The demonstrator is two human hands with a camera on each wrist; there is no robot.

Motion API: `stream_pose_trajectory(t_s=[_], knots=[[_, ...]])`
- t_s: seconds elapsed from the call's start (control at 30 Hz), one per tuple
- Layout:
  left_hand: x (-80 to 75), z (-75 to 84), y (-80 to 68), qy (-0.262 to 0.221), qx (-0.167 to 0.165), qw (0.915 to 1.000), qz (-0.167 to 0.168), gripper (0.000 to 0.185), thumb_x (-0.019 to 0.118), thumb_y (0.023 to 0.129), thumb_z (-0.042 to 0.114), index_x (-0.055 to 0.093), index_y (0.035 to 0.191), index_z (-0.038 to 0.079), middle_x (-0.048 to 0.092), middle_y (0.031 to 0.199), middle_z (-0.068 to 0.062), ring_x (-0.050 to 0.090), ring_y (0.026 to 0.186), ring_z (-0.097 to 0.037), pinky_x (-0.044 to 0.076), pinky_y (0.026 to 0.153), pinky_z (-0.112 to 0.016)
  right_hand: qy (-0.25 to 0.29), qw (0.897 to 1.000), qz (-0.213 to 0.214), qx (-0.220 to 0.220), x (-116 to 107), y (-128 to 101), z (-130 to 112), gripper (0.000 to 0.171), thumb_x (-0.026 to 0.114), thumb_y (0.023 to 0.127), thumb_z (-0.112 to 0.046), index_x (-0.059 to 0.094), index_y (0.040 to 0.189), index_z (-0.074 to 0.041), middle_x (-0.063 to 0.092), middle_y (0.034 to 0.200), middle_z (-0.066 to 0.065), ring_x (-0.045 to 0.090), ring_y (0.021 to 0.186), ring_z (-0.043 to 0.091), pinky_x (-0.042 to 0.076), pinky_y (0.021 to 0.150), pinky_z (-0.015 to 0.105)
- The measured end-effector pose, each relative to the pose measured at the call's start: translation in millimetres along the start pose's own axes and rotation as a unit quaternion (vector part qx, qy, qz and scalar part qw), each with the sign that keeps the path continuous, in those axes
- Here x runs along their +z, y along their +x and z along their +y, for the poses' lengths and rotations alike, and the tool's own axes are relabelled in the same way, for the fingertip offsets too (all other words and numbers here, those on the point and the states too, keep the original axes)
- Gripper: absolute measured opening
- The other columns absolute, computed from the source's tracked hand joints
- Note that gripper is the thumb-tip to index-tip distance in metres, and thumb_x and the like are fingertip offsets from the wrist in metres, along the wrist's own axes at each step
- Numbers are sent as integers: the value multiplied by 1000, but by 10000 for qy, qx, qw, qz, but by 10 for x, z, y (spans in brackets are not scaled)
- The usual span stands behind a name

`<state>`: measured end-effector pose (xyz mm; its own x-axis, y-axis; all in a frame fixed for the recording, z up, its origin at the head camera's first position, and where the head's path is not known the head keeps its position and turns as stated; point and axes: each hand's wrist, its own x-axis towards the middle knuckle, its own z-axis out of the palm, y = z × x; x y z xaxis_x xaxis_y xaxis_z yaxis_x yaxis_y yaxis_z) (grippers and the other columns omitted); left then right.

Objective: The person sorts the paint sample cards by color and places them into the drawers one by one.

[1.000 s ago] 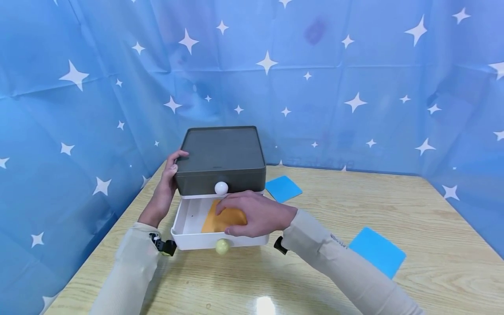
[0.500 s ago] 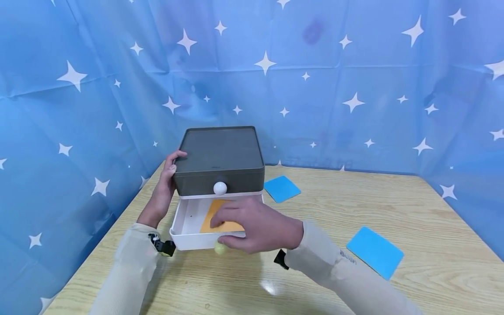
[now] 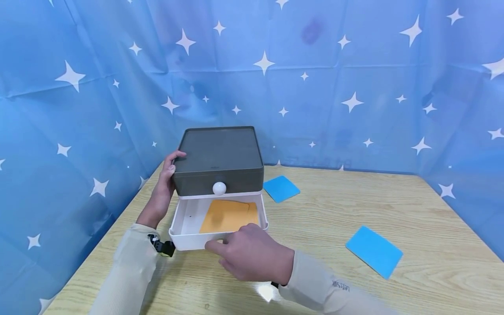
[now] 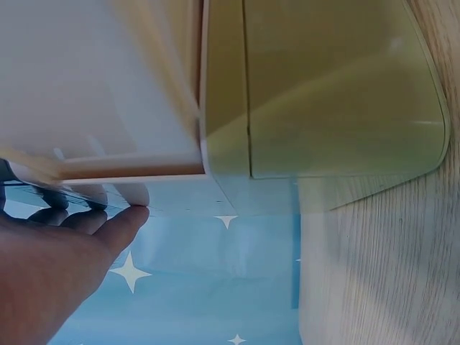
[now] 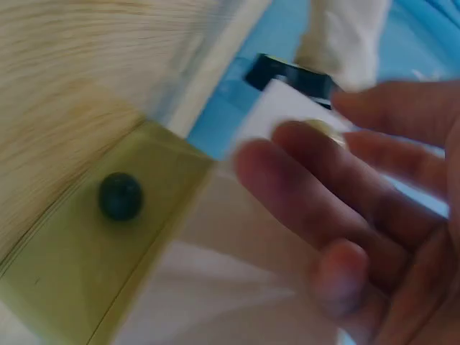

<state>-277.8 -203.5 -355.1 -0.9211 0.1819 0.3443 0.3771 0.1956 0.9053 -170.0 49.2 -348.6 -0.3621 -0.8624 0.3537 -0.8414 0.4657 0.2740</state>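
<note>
A dark grey drawer box [image 3: 220, 148] stands on the table, its white lower drawer [image 3: 190, 240] pulled out. Orange sheets [image 3: 224, 216] lie in that drawer. My left hand [image 3: 161, 188] rests against the box's left side, one finger over the top edge and the thumb near the front corner. My right hand [image 3: 253, 253] is at the drawer's front. In the right wrist view, its fingers curve around a pale yellow-green round knob [image 5: 327, 131], which the hand hides in the head view. Above the drawer, a white knob [image 3: 219, 188] sits on the dark front.
Two blue squares lie on the wooden table: one blue square [image 3: 281, 189] beside the box at the back, another blue square [image 3: 374, 251] farther right. A blue curtain with white stars [image 3: 315, 87] closes off the back and sides.
My right hand has come out from over the orange sheets, moved toward me and gone to the drawer's front knob. The orange sheets are uncovered. Box, drawer and left hand hold their places.
</note>
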Motion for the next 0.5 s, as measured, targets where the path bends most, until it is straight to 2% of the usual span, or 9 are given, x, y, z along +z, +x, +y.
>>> stream_pose_trajectory(t_s=[0.07, 0.17, 0.27, 0.5], knots=[[3, 0, -1, -21, -2, 10000, 3, 52, 15, 103, 49, 27, 150, 29, 1, 169, 11, 10, 151, -29, 9, 117, -67, -390, 9985, 380, 99, 81, -18, -30, 18, 71, 83, -17, 61, 96, -26, 43, 53, -11, 21, 45, 6, 8, 47, 21], [5, 5, -3, -27, 1, 10000, 1, 53, 14, 104, 48, 27, 150, 28, 1, 169, 11, 10, 151, -29, 10, 117, -66, -724, 9943, 758, 182, 161, -38, -48, 19, 71, 80, -13, 61, 92, -25, 46, 55, -11, 26, 46, 7, 8, 48, 22], [7, 9, -1, -19, -3, 10000, -7, 53, 14, 104, 48, 27, 150, 27, 0, 169, 11, 10, 151, -30, 10, 117, -66, -825, 9925, 877, 202, 185, -40, -44, 21, 72, 80, -12, 64, 94, -25, 51, 61, -10, 35, 46, 7, 13, 46, 21], [4, 18, -5, 35, -23, 10000, 2, 52, 14, 104, 49, 27, 150, 29, -1, 169, 12, 9, 152, -31, 9, 117, -68, -719, 9912, 1091, 203, 206, -24, -28, 18, 72, 81, -11, 65, 92, -23, 54, 62, -9, 48, 48, 6, 21, 44, 20]])
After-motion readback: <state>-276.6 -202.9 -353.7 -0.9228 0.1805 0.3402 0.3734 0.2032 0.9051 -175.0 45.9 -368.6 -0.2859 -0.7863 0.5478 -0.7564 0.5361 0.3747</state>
